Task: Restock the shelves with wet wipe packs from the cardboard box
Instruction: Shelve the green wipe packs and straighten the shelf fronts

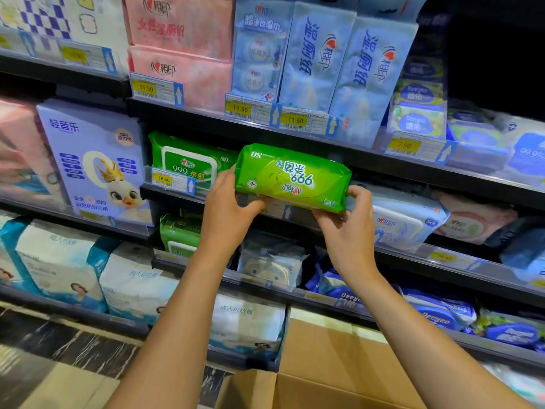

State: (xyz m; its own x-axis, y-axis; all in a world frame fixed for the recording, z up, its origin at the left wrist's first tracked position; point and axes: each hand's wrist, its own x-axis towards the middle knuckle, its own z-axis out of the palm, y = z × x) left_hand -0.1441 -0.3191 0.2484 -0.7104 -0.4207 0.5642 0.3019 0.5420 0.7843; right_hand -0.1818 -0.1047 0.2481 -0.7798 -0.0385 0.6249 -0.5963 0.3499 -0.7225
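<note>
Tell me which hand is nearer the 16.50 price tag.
Left. The left hand grips the green pack just right of the tag; the right hand holds its far end.

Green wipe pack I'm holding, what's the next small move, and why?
Probably turn the green pack the right way up and ease it onto the shelf beside the shelved green pack. Both the left hand and right hand grip it in front of that shelf, its print reads upside down, and the matching pack sits just to its left.
</note>
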